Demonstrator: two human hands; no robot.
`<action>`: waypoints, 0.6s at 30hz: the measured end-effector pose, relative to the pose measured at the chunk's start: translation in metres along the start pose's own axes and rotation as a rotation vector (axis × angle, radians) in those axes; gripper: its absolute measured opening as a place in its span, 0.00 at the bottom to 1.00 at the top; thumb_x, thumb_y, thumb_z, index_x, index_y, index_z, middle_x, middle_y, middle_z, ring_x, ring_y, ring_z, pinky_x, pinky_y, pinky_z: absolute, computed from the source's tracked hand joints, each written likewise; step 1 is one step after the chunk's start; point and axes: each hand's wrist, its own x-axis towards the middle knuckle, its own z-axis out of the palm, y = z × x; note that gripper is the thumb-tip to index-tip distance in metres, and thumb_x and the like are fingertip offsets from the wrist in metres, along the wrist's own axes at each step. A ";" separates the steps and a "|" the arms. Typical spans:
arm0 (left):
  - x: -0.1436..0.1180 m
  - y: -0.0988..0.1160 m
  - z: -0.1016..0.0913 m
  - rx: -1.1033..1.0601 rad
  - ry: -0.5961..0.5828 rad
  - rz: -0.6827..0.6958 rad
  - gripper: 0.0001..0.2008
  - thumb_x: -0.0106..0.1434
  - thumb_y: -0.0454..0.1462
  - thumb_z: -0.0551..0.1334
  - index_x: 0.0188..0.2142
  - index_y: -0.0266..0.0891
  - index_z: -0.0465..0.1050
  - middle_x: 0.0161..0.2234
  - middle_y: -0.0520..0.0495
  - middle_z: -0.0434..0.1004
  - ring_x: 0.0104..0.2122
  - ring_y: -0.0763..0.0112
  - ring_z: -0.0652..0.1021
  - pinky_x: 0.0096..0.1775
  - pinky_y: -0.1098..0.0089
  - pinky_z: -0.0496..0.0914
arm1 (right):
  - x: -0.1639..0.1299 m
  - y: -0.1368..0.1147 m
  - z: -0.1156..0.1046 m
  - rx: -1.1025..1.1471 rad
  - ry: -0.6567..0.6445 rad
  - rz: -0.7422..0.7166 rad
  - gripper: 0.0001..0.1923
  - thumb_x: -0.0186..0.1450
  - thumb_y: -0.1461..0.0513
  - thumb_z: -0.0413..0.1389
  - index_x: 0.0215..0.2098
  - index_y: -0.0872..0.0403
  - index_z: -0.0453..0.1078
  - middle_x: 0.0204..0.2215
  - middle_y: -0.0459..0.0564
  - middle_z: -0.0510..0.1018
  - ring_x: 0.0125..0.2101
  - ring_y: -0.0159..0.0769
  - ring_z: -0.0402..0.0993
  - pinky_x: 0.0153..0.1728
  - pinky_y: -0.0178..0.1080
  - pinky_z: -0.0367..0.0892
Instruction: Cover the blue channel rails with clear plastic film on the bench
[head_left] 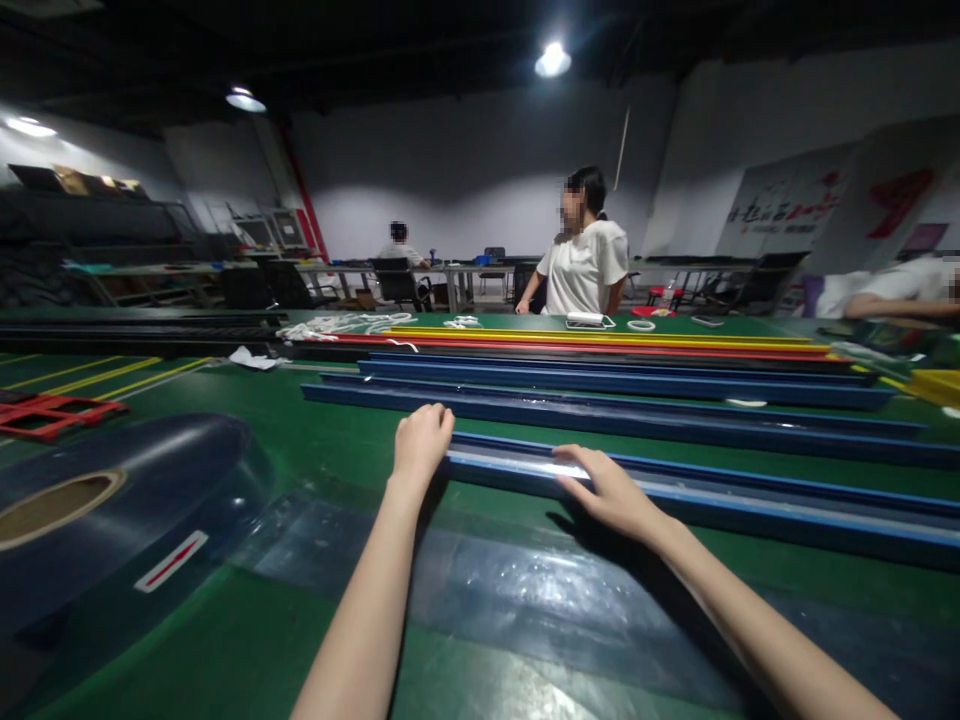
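A long blue channel strip [750,500] lies across the green table in front of me, with a shiny clear film along its top. My left hand [422,440] is closed over the strip's left end, its fingertips hidden. Farther right, my right hand [604,490] grips the same strip, thumb on the near side and fingers over the far edge. Between me and the strip, a band of clear plastic film [510,585] lies flat, stretching left toward a big film roll [172,470] with a cardboard core.
Beyond my hands lie more blue channel strips [637,412], then red and yellow strips [600,340]. A red frame [52,412] rests at the left. Across the table stands a person in a white shirt [585,265]; another person's arm [885,300] shows at right.
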 end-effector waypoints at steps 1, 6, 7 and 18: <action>-0.001 0.006 -0.002 0.005 0.012 0.023 0.18 0.65 0.40 0.44 0.32 0.39 0.71 0.35 0.44 0.76 0.35 0.65 0.75 0.37 0.70 0.64 | -0.009 0.007 -0.009 -0.013 0.018 0.021 0.17 0.64 0.54 0.45 0.46 0.53 0.64 0.43 0.53 0.74 0.44 0.37 0.68 0.47 0.41 0.61; -0.012 0.037 0.005 0.062 -0.021 0.201 0.16 0.65 0.38 0.45 0.33 0.39 0.71 0.35 0.44 0.74 0.37 0.66 0.74 0.38 0.70 0.63 | -0.059 0.059 -0.058 -0.075 0.138 0.223 0.18 0.64 0.51 0.42 0.40 0.53 0.68 0.41 0.52 0.75 0.43 0.37 0.70 0.45 0.39 0.63; -0.015 0.042 0.007 0.072 -0.027 0.246 0.15 0.65 0.38 0.46 0.34 0.39 0.71 0.36 0.44 0.73 0.39 0.66 0.73 0.39 0.70 0.63 | -0.070 0.071 -0.068 -0.119 0.164 0.249 0.19 0.64 0.51 0.42 0.40 0.53 0.68 0.40 0.52 0.75 0.43 0.38 0.70 0.46 0.40 0.63; -0.042 0.135 0.007 -0.100 -0.015 0.618 0.14 0.65 0.40 0.49 0.41 0.39 0.70 0.40 0.46 0.72 0.42 0.66 0.70 0.42 0.66 0.62 | -0.175 0.196 -0.144 -0.595 0.223 0.352 0.22 0.62 0.49 0.44 0.43 0.53 0.69 0.42 0.51 0.76 0.44 0.41 0.71 0.47 0.43 0.64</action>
